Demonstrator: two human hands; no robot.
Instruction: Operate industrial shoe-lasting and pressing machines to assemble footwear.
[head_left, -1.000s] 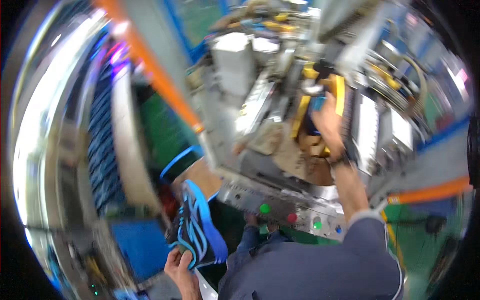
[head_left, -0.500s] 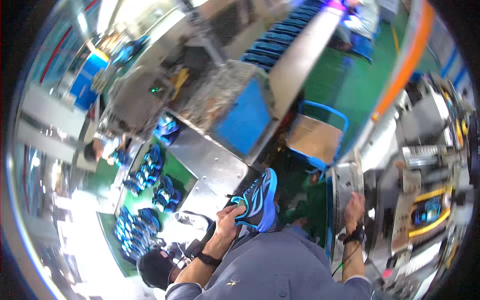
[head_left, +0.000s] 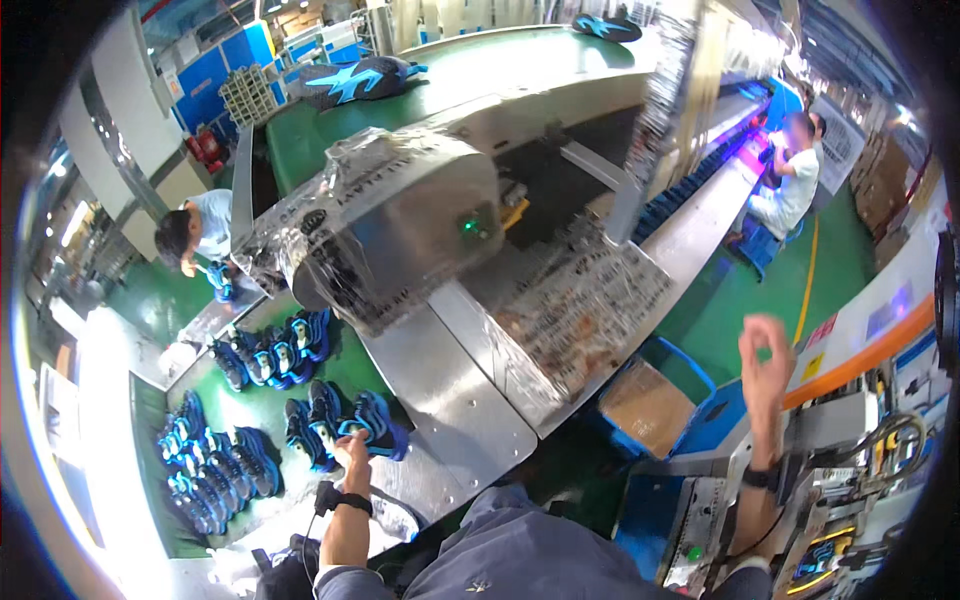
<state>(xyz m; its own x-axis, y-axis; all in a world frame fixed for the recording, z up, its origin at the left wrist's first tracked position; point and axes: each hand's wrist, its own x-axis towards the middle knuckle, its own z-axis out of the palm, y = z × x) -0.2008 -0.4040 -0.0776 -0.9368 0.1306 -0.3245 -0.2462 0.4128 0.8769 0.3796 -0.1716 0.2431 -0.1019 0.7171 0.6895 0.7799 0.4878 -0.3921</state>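
Note:
A dark shoe with bright blue trim (head_left: 378, 428) stands at the near end of a short row on the green-topped surface at left. My left hand (head_left: 352, 450) is closed on the shoe's opening at its near side. Other similar shoes (head_left: 312, 428) stand just left of it. My right hand (head_left: 766, 365) is raised at the right, slightly blurred. Its fingers curl loosely, with a gap between thumb and fingers, and I see nothing in it. Dark bands circle both wrists.
A plastic-wrapped machine (head_left: 400, 230) with a green light stands ahead on a metal table (head_left: 450, 420). Behind it, a conveyor (head_left: 520, 95) carries dark shoes. A blue-framed cart (head_left: 650, 405) is at right, beside machinery (head_left: 850, 480). Co-workers (head_left: 790, 180) (head_left: 205, 230) sit farther off.
My left hand has moved the shoe from in front of my body to the row at left. My right hand has risen from the machine's edge. The view has swung too.

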